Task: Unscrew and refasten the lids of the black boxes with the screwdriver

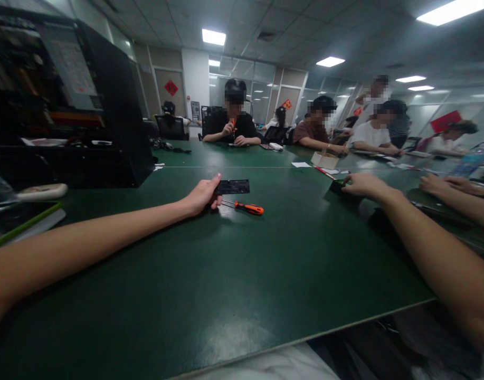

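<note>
My left hand (pixel 204 195) is closed on the near end of a thin, black rectangular panel (pixel 234 187), tilted up a little above the table. Its surface has fine ridges or parts on it, too small to make out. Just below and to the right of the fingers, an orange-and-black screwdriver (pixel 249 208) lies with its shaft pointing toward my left hand. Far to the right, my right hand (pixel 364 186) reaches out with bent fingers pinching the edge of a dark flat piece (pixel 337 185), its kind unclear. Touching or close to that piece is a slim red-and-white stick (pixel 324 172).
A green table (pixel 226 274) spans the view. On the left stands a black shelf cabinet (pixel 111 105), with a green-edged box (pixel 31 224) before it. A small beige box (pixel 324 160) and white paper (pixel 301 164) lie farther back. Several people sit around; another person's hands (pixel 443 184) rest at right.
</note>
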`<state>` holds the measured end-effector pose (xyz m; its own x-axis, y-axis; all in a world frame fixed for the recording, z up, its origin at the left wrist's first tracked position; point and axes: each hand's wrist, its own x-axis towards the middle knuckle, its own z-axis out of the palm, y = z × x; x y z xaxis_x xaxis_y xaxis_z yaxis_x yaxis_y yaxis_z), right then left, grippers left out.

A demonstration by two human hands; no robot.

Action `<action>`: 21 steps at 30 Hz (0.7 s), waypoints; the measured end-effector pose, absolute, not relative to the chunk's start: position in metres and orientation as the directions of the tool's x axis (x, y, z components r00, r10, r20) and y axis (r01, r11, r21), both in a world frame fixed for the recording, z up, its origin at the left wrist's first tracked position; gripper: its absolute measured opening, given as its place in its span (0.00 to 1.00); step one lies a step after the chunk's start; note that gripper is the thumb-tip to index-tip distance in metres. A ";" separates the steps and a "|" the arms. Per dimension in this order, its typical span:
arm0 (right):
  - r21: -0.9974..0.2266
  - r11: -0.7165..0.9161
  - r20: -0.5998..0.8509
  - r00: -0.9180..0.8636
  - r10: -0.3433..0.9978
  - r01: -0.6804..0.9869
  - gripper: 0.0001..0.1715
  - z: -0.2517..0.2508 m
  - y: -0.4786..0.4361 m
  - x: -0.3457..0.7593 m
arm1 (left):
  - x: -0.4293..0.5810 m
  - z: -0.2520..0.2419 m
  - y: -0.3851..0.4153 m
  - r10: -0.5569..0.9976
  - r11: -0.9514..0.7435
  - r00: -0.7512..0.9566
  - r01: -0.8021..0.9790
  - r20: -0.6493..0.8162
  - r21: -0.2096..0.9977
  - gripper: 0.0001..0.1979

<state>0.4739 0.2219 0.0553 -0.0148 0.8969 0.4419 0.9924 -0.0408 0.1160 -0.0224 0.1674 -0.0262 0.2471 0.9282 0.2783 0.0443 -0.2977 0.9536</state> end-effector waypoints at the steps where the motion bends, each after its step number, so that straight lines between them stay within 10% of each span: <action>1: 0.104 -0.074 0.374 0.030 0.927 0.992 0.18 0.057 0.221 0.475 | -0.023 -0.027 0.168 0.922 -0.318 0.256 0.068 0.292 0.946 0.33; 6: 0.041 -0.133 0.230 0.120 0.966 0.990 0.20 0.066 0.209 0.450 | -0.024 -0.025 0.165 0.863 -0.446 0.339 0.163 0.375 0.880 0.33; 12: -0.154 0.404 0.360 -0.330 0.873 0.902 0.27 0.050 0.175 0.337 | -0.018 -0.014 0.141 0.679 -0.677 0.588 0.270 0.440 0.685 0.20; 15: -0.370 0.731 0.361 -0.636 0.682 0.573 0.31 0.032 0.138 0.277 | -0.016 -0.012 0.129 0.576 -0.787 0.669 0.301 0.470 0.538 0.12; 21: -0.333 0.873 0.396 -0.788 0.472 0.356 0.24 0.017 0.091 0.227 | -0.014 -0.020 0.125 0.465 -0.882 0.710 0.318 0.528 0.349 0.11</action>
